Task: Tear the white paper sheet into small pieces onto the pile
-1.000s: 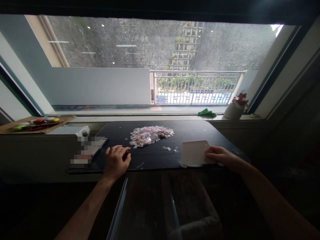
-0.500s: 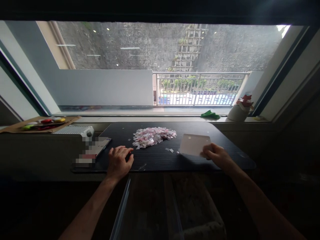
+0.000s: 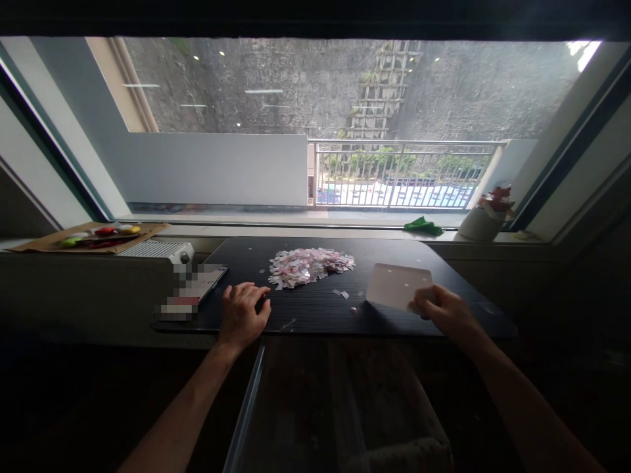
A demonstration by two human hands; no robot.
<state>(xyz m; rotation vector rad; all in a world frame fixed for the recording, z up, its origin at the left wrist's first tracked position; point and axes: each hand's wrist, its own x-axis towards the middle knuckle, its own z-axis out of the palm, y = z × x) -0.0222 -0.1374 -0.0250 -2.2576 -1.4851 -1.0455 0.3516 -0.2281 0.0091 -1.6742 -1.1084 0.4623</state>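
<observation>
Most small, flat pink-and-white scraps (image 3: 308, 268) lie heaped far-centre on the black, round-cornered table (image 3: 315, 320), a few strays (image 3: 344, 295) nearer and unheaped; right hand (image 3: 446, 316), near right, grips a thin white rectangular sheet (image 3: 394, 281); left hand (image 3: 244, 315), near left, half-curled, contents unclear.

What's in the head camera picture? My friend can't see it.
A bare right hand holds a thin, pale rectangular card over a black table, right of a heap of pinkish-white scraps. The curled left hand is left of the heap.
</observation>
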